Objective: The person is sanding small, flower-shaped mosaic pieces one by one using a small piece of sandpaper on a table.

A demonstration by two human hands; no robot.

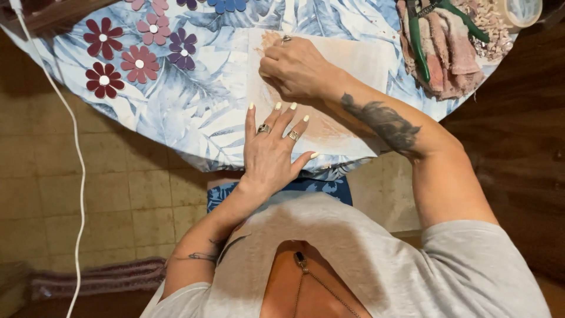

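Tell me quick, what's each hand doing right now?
Left hand: open, fingers spread flat on the pale board.
Right hand: fingers curled, pressed on the board; anything held cannot be told.

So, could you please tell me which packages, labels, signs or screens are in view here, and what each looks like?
None are in view: no package, label, sign or screen.
The left hand lies flat on a pale board; the right hand presses on it.

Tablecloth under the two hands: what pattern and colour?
Round table's cloth tablecloth: blue and white leaf print, in the head view, the only one.
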